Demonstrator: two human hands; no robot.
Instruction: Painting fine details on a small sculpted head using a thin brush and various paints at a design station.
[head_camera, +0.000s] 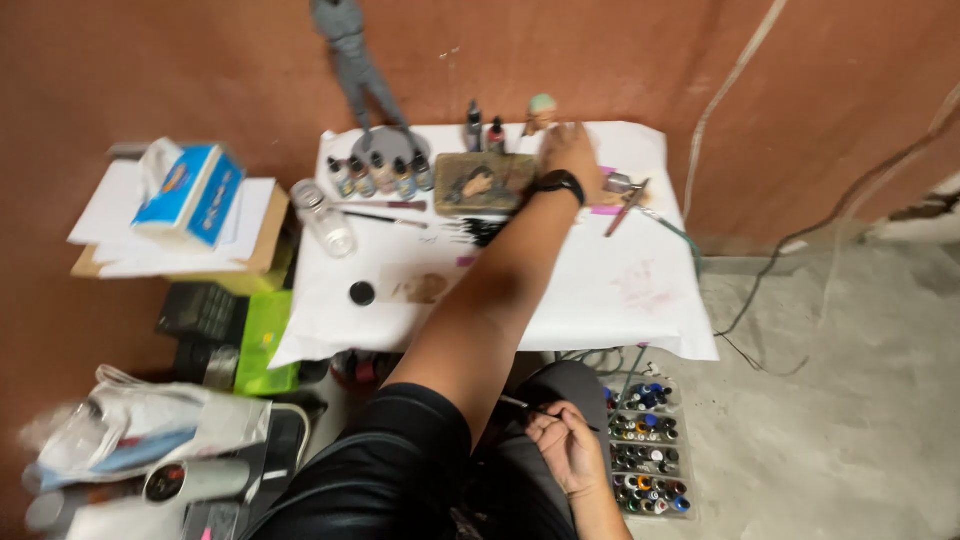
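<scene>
My left hand (572, 150), with a black watch (560, 184) on the wrist, reaches across the white-covered table (600, 300) to its far edge. It sits right beside a small figure with a pale green top (541, 110); blur hides whether the fingers grip it. Low in the frame, my right hand (565, 447) pinches a thin paintbrush (520, 405) over my lap. A brown paint-stained block (484, 183) lies just left of my left wrist.
A row of small paint bottles (380, 175), a grey figure (355, 60), a clear bottle (325, 218) and a black cap (362, 293) share the table. A blue tissue box (190, 190) sits left. A tray of paint pots (648, 450) and cables lie on the floor.
</scene>
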